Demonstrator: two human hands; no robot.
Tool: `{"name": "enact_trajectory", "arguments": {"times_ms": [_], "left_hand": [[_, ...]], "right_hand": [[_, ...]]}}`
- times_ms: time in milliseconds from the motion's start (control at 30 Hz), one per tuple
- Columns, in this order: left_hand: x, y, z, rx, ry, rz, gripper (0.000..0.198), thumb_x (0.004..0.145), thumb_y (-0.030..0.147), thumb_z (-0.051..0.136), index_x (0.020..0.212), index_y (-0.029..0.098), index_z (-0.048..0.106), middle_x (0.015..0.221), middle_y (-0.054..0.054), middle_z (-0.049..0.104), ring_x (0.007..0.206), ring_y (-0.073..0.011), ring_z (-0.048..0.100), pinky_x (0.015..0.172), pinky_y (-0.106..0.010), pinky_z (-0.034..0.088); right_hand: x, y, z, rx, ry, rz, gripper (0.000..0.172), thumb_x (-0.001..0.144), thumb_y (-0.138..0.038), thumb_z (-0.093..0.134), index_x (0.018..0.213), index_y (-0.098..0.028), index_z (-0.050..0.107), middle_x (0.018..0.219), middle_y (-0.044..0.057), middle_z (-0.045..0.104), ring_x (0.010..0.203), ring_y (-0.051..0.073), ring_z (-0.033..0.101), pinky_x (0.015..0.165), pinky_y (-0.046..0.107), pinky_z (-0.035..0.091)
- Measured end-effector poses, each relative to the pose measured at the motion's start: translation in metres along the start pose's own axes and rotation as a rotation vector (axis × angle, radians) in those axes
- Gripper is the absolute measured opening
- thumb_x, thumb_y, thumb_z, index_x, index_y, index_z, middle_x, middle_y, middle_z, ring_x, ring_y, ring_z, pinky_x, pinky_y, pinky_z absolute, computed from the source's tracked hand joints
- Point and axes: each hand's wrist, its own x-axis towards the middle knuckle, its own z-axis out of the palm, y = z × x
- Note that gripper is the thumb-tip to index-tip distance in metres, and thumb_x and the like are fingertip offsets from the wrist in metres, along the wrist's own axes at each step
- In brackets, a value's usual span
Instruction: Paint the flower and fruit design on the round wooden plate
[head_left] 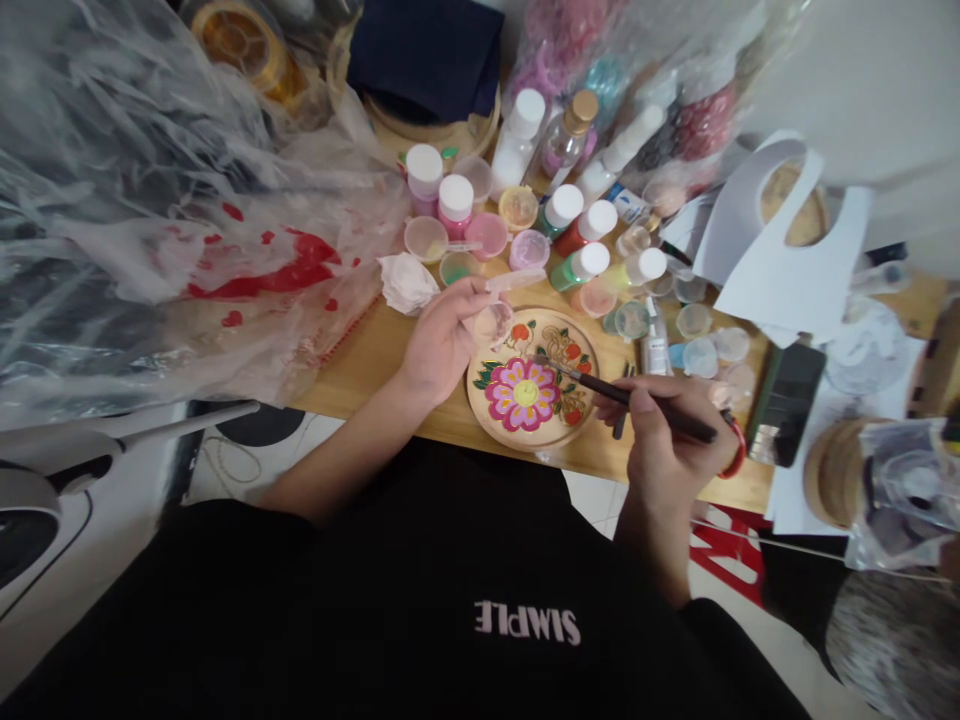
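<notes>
My left hand (442,345) grips a small clear plastic cup (493,325) with its lid (516,282) flipped up, at the upper left rim of a round wooden plate (480,418). In my right hand (671,435) is a dark-handled paintbrush (637,398), held slanting to the left. Its tip is over the plate, just above a painted pink and purple flower (523,394) with a yellow centre; whether it touches the wood I cannot tell. Orange blooms and outlined leaves fill the plate's right side.
Behind the plate stand several white-capped paint bottles (581,265) and small open paint cups (487,235). A crumpled tissue (407,283) lies left of them. To the right are a phone (787,400) and white paper cut-outs (787,250). Plastic sheeting (187,230) covers the left.
</notes>
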Motion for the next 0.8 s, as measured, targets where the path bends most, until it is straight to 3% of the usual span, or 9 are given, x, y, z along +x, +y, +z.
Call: {"name": "enact_trajectory", "arguments": {"times_ms": [300, 800], "left_hand": [[-0.0008, 0.0008, 0.0017, -0.008, 0.041, -0.031, 0.022, 0.086, 0.013, 0.056, 0.067, 0.019, 0.064, 0.068, -0.002, 0.062, 0.063, -0.0145, 0.055, 0.068, -0.031, 0.046], [0.0001, -0.0005, -0.0017, -0.010, -0.014, -0.008, 0.013, 0.085, 0.017, 0.059, 0.072, 0.018, 0.063, 0.070, -0.003, 0.064, 0.065, -0.0158, 0.059, 0.070, -0.032, 0.045]], "right_hand": [[-0.0002, 0.0011, -0.0004, 0.001, -0.033, 0.016, 0.006, 0.089, -0.026, 0.074, 0.087, -0.023, 0.078, 0.073, 0.000, 0.077, 0.057, 0.017, 0.073, 0.054, 0.030, 0.061], [0.0004, 0.0012, -0.0016, -0.021, -0.059, -0.012, 0.007, 0.092, -0.027, 0.073, 0.089, -0.025, 0.078, 0.071, -0.001, 0.077, 0.059, 0.016, 0.074, 0.056, 0.030, 0.063]]}}
